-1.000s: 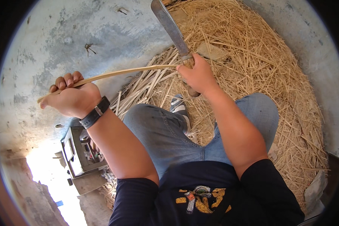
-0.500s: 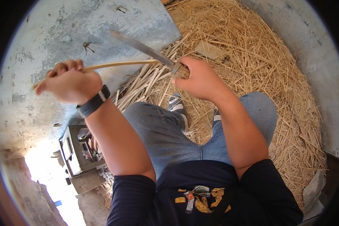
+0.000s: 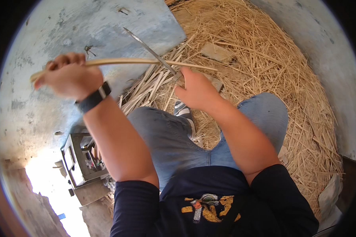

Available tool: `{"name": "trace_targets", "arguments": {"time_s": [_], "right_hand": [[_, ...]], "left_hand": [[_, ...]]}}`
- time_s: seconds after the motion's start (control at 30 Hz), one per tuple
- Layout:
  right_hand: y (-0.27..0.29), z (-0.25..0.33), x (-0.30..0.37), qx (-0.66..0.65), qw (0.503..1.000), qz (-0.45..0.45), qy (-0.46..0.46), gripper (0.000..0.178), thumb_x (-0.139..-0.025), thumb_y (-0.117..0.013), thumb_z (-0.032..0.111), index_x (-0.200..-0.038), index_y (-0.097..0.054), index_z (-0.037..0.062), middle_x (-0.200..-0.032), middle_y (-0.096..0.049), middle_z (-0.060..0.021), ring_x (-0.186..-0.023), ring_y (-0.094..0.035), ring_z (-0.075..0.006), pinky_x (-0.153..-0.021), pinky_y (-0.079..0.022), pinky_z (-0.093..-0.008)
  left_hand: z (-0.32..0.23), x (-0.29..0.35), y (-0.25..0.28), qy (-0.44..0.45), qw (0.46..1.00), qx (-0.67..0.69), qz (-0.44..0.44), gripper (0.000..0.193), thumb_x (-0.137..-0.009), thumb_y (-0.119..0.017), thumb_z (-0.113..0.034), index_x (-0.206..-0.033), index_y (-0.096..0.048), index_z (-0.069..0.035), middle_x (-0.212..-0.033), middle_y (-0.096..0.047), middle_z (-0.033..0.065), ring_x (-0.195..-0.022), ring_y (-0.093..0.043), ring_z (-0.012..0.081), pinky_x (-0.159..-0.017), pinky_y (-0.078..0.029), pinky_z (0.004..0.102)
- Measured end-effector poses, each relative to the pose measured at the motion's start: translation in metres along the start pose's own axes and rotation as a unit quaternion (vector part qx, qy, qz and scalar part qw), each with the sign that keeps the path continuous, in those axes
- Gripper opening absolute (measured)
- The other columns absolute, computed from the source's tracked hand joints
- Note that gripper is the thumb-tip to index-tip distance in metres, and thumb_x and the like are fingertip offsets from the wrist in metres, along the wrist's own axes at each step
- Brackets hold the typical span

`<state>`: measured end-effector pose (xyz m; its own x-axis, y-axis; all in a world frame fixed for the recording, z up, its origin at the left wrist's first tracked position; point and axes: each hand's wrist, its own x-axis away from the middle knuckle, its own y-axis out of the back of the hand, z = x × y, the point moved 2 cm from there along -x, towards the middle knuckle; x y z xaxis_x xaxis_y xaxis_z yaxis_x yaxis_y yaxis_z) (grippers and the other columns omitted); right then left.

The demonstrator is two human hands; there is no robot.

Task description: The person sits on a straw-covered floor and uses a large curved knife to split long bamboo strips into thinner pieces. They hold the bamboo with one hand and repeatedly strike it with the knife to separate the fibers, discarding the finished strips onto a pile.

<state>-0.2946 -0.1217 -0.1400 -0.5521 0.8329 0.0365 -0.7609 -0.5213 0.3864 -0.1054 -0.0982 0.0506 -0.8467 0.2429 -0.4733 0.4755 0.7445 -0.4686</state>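
Note:
My left hand (image 3: 73,77), with a dark band on its wrist, is closed round one end of a long pale strip (image 3: 122,61) that looks like split bamboo. The strip bows slightly and runs right, its thin free end out beyond my right hand. My right hand (image 3: 197,89) grips the handle of a long-bladed knife (image 3: 148,48), mostly hidden by the fingers. The blade slants up and left and crosses the strip a little short of my right hand. Whether its edge bites into the strip, I cannot tell.
Straw-like shavings (image 3: 265,51) cover the floor ahead and to the right, with a flat stone (image 3: 217,52) among them. Longer split strips (image 3: 156,81) lie by the blue-grey wall (image 3: 103,23). A small open cabinet (image 3: 83,156) stands at left. My knees are bent below my hands.
The knife has turned so its blade shows thinner and steeper. More of the strip now reaches past the blade to the right. My left hand has shifted slightly up and left.

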Motion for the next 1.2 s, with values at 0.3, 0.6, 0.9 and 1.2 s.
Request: {"name": "trace_targets", "arguments": {"time_s": [0.3, 0.6, 0.9, 1.2], "right_hand": [[0.072, -0.005, -0.005, 0.054, 0.986, -0.152, -0.034, 0.056, -0.085, -0.069, 0.024, -0.129, -0.053, -0.0063, -0.088, -0.067, -0.0179, -0.081, -0.066, -0.0216, -0.072, -0.051, -0.0367], [0.066, 0.001, -0.002, -0.025, 0.987, -0.159, -0.02, 0.053, -0.082, -0.067, 0.024, -0.125, -0.057, -0.0063, -0.109, -0.067, -0.0265, -0.096, -0.068, -0.0368, -0.086, -0.053, -0.0431], [0.02, 0.024, 0.013, 0.003, 0.996, -0.026, 0.089, 0.041, -0.084, -0.069, 0.024, -0.113, -0.058, -0.0028, -0.081, -0.066, -0.0195, -0.074, -0.065, -0.0294, -0.068, -0.05, -0.0397], [-0.016, 0.002, 0.003, 0.005, 1.0, 0.023, -0.014, 0.052, -0.084, -0.068, 0.021, -0.129, -0.054, -0.0025, -0.087, -0.068, -0.0242, -0.08, -0.067, -0.0351, -0.073, -0.05, -0.042]], "left_hand": [[-0.067, -0.031, 0.022, -0.087, 0.978, 0.07, 0.174, 0.045, -0.102, -0.027, -0.051, -0.084, -0.036, -0.011, -0.063, -0.032, 0.0019, -0.05, -0.027, 0.0135, -0.047, -0.024, 0.0279], [-0.049, -0.034, -0.006, -0.104, 0.981, -0.013, 0.165, 0.027, -0.098, -0.029, -0.031, -0.084, -0.033, -0.008, -0.065, -0.033, 0.005, -0.054, -0.027, 0.0163, -0.049, -0.025, 0.0293], [-0.032, -0.045, -0.028, -0.069, 0.988, -0.022, 0.138, 0.059, -0.102, -0.021, -0.062, -0.082, -0.035, -0.008, -0.063, -0.03, 0.0043, -0.055, -0.023, 0.016, -0.049, -0.022, 0.0294], [-0.029, -0.062, -0.024, 0.008, 0.969, 0.076, 0.235, 0.058, -0.102, -0.026, -0.06, -0.078, -0.042, -0.011, -0.062, -0.034, 0.0018, -0.052, -0.025, 0.0146, -0.051, -0.024, 0.0286]]}}
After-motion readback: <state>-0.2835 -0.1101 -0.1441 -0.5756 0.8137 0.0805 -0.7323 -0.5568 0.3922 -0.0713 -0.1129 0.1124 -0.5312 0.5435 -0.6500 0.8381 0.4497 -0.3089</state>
